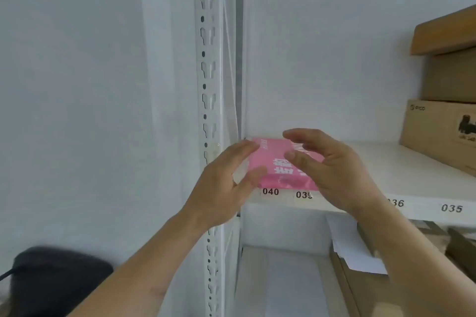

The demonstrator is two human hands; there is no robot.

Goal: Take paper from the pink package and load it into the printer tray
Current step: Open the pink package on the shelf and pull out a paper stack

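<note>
Pink package on shelf | left hand, right hand flanking, fingers spread

Both hands, left hand and right hand, flank pink package on shelf.

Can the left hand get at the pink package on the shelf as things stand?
Probably yes: the left hand is open at the near left corner of the pink package, nothing between them; the shelf upright stands just left, not blocking.

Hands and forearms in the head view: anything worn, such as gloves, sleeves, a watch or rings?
Both the left hand and the right hand are bare: no gloves, and no rings or watch visible. The forearms show no sleeves up to the frame edge.
</note>
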